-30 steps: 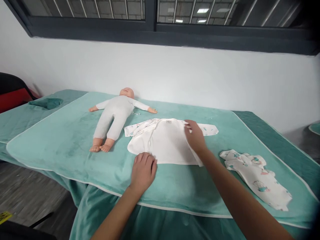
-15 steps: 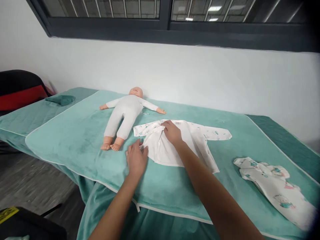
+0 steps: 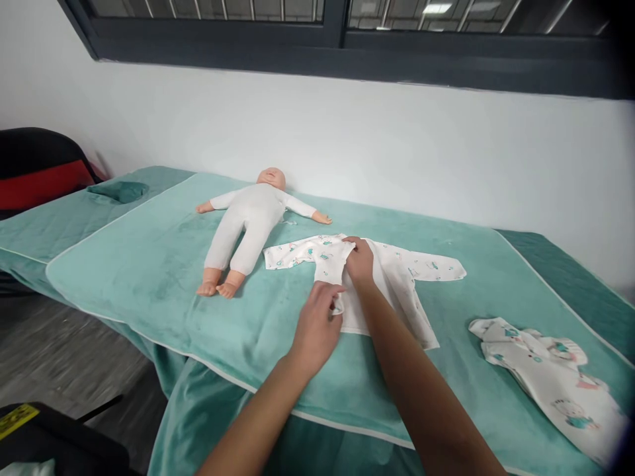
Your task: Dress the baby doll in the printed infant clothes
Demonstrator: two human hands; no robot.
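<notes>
A white baby shirt [image 3: 397,284] with small printed figures on its sleeves lies spread on the green cover, its left front panel folded over toward the middle. My left hand [image 3: 320,324] is closed on the lower edge of that panel, thumb and fingers pinching the cloth. Higher up, near the neckline, my right hand [image 3: 359,259] grips the panel's upper edge. To the left of the shirt a baby doll [image 3: 253,215] in a white bodysuit lies on its back, arms spread, its feet toward me.
Folded printed baby clothing [image 3: 546,377] lies at the right on the green cover [image 3: 149,264]. A white wall [image 3: 347,139] with a dark window frame [image 3: 223,49] stands behind the bed. A black and red chair [image 3: 44,175] is at far left, and a black case [image 3: 59,436] sits lower left.
My left hand has moved right, bringing the shirt's left front panel across so its printed side shows. My right hand has shifted slightly right along the neckline. The doll stays in place.
</notes>
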